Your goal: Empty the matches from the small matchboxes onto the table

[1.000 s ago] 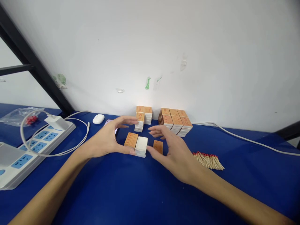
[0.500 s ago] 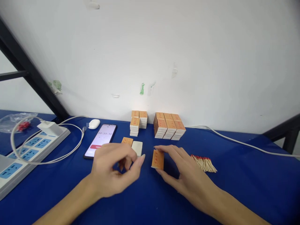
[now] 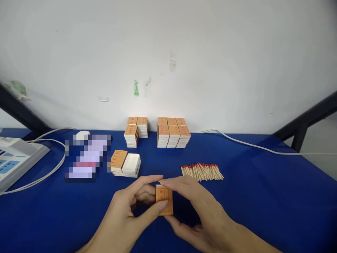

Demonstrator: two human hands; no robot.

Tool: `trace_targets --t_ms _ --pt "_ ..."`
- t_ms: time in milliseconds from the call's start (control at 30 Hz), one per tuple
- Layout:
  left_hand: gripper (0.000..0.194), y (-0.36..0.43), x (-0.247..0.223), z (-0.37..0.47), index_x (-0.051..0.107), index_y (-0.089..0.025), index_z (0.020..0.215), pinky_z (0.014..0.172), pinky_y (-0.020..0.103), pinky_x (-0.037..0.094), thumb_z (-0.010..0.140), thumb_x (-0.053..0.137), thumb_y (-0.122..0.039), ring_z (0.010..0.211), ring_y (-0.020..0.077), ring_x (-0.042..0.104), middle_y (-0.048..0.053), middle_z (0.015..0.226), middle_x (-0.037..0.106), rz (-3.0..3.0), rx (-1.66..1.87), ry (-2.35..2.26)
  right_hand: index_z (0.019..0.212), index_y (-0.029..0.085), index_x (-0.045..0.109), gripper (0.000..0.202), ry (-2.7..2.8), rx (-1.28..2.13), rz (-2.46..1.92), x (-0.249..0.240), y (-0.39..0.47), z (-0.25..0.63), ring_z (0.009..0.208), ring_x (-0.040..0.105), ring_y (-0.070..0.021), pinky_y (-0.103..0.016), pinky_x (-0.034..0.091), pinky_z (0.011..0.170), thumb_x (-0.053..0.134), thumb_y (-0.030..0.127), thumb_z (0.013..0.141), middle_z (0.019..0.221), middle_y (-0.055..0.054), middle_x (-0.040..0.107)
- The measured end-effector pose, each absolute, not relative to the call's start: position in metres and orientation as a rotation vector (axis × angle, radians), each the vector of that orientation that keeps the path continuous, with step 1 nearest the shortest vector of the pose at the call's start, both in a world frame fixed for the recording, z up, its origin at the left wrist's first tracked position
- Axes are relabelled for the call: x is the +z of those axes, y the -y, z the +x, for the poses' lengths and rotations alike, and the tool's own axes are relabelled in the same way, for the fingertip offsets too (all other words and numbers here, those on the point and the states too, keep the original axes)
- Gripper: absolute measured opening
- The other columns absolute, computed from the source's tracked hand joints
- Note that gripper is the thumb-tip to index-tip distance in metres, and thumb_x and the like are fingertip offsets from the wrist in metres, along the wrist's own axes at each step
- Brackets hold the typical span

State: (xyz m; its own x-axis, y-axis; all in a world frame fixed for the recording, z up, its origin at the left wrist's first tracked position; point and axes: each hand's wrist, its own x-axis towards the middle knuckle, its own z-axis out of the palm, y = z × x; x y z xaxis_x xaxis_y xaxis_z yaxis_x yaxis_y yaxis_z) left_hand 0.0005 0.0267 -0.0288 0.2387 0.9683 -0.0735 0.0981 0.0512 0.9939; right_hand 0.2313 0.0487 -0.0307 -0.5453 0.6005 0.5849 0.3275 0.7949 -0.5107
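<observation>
An orange matchbox (image 3: 165, 196) with red print is held between my two hands above the blue table. My left hand (image 3: 134, 207) has its thumb on the printed face, with its fingers curled behind the box. My right hand (image 3: 195, 203) grips the box by its two ends, finger at the far end and thumb at the near one. Past my right hand lies a pile of red-tipped matches (image 3: 202, 172). Beyond my left hand, an orange box cover (image 3: 119, 160) sits beside a stack of white matchbox trays (image 3: 131, 164).
Two groups of stacked matchboxes, a smaller one (image 3: 131, 131) and a larger one (image 3: 172, 131), stand near the wall. At left are a blurred-out phone (image 3: 91, 156), a white case (image 3: 83, 135) and a power strip (image 3: 23, 158). A white cable (image 3: 244, 146) runs along the right.
My left hand has moved over to the matchbox and now grips it along with my right hand. The view has shifted to the right, and the match pile shows more fully.
</observation>
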Motion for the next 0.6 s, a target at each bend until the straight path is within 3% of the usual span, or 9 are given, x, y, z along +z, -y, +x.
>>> trace_targets --t_ms 133,367,600 --pt "0.049 -0.0302 -0.0302 -0.0016 0.081 -0.036 0.134 0.094 0.035 0.07 0.09 0.096 -0.049 0.099 0.0254 0.087 0.002 0.104 0.09 1.117 0.935 -1.083 0.162 0.031 0.043 0.074 2.149 0.533 -0.691 -0.0334 -0.0479 0.2324 0.132 0.075 -0.0224 -0.036 0.065 0.112 0.067 0.007 0.097 0.145 -0.007 0.076" --pt "0.034 -0.0296 -0.0245 -0.001 0.088 -0.037 0.122 0.094 0.029 0.068 0.091 0.098 -0.037 0.103 0.022 0.086 0.001 0.109 0.09 1.026 0.905 -0.946 0.161 0.031 0.048 0.069 2.097 0.6 -0.759 -0.0344 -0.044 0.2278 0.134 0.074 -0.0212 -0.035 0.063 0.116 0.066 0.009 0.098 0.146 -0.005 0.075" --pt "0.03 -0.0298 -0.0213 0.0003 0.087 -0.03 0.119 0.093 0.028 0.065 0.092 0.097 -0.041 0.101 0.0203 0.083 0.003 0.107 0.09 0.993 0.864 -0.922 0.16 0.028 0.05 0.068 2.096 0.572 -0.794 -0.04 -0.0397 0.2258 0.135 0.074 -0.023 -0.038 0.062 0.117 0.065 0.009 0.097 0.146 -0.008 0.074"
